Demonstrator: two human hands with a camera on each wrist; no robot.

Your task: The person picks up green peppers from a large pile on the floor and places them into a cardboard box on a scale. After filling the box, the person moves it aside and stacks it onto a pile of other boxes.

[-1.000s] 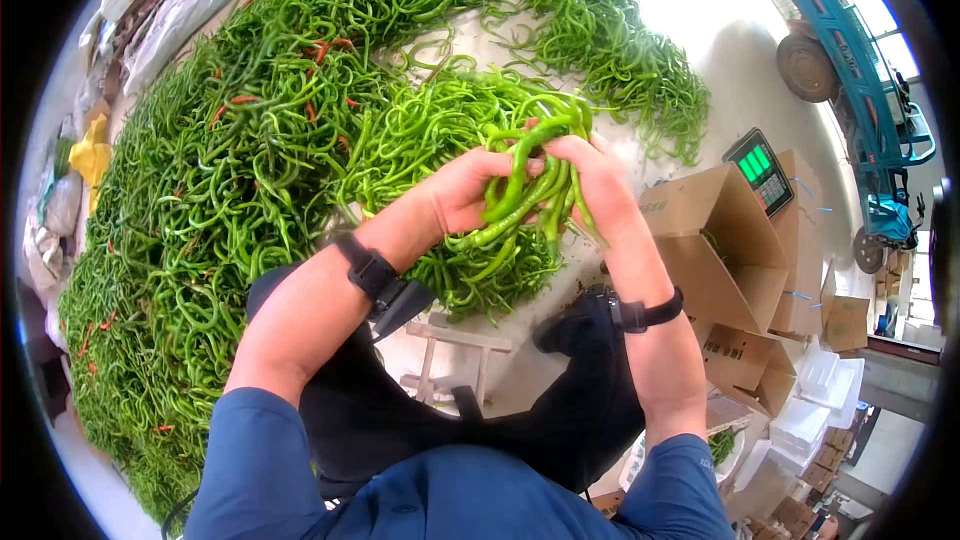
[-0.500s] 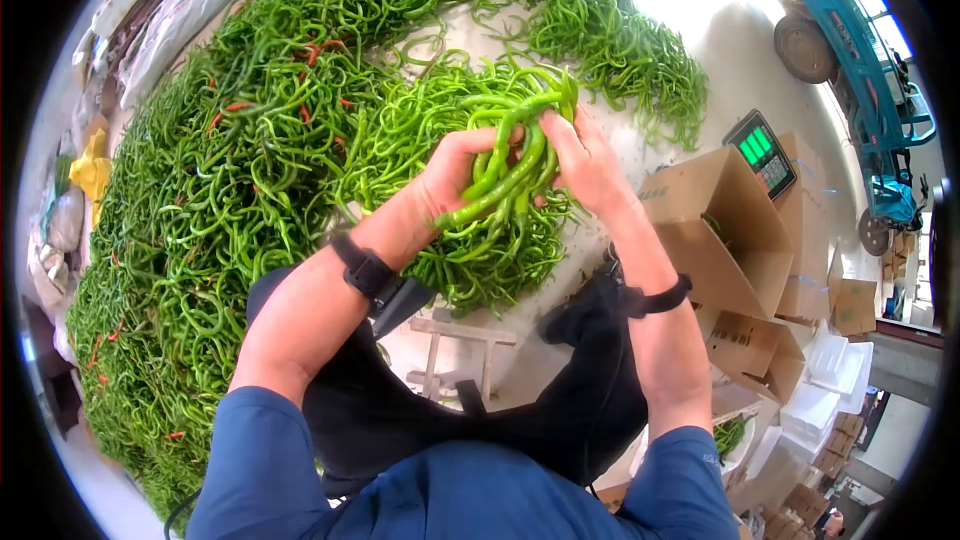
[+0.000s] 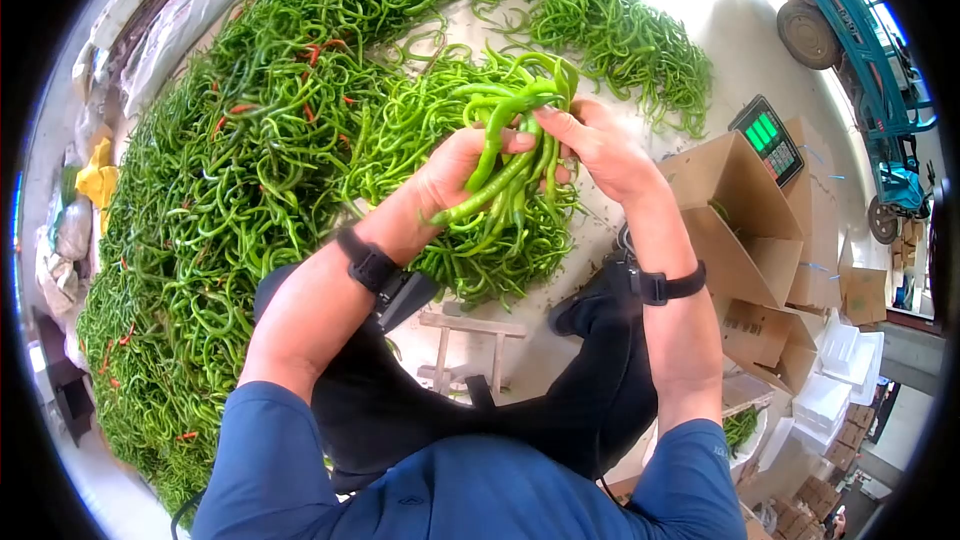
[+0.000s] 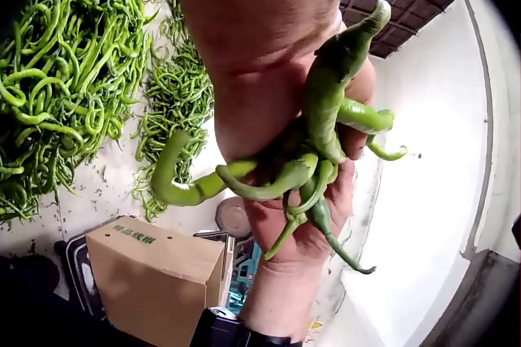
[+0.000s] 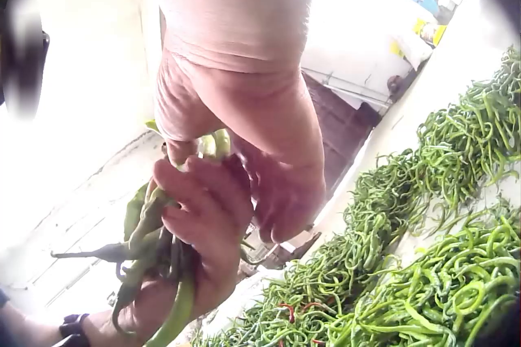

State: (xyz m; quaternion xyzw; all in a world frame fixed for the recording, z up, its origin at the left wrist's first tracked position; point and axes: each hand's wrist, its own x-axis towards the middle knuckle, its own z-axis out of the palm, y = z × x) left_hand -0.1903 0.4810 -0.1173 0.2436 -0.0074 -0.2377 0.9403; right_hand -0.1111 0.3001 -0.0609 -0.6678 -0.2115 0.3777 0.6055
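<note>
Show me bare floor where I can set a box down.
Widest is the floor between the far-right peppers and the blue vehicle. A narrower strip separates the near mound from the open carton. The left is crowded by the big heap.

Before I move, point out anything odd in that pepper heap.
Red peppers lie scattered through the green heap on the left; their colour stands out. Nothing looks clearly damaged.
</note>
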